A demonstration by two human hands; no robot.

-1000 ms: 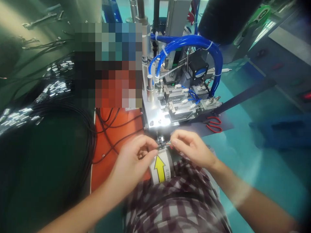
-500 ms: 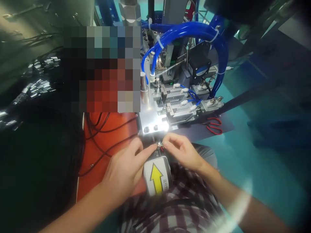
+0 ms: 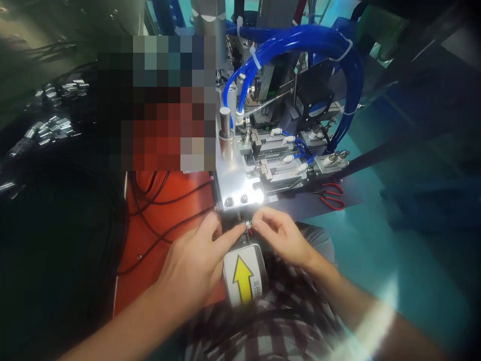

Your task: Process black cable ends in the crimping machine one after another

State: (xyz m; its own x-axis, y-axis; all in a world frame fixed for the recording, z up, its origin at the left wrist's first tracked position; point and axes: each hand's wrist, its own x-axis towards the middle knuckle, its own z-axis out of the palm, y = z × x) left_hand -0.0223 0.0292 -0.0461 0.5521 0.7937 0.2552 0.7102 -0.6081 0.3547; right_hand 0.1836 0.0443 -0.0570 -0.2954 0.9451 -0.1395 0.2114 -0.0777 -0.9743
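Just below the machine's bright metal block [image 3: 236, 188], my two hands meet at a small whitish-metal piece [image 3: 248, 224] with thin strands and a bit of red wire beside it. My left hand [image 3: 195, 250] has its index finger stretched to this piece, its tip touching or nearly touching. Its other fingers are curled, and what they hold, if anything, is hidden. From the other side, my right hand [image 3: 281, 233] pinches thumb and forefinger together at the thin strands. The exact shape of the small piece is too fine to tell.
Below the hands sits a white-topped box with a yellow arrow [image 3: 243, 278]. Black cables [image 3: 161, 235] cross the orange-red mat [image 3: 146, 286]; a large dark cable bundle [image 3: 56, 200] lies left. Blue tubes [image 3: 300, 37] arch above cylinders. Red-handled scissors [image 3: 332, 195] lie right.
The view has shifted slightly. Both hands keep almost the same place at the small piece, with the thin strands showing a little more between the fingertips.
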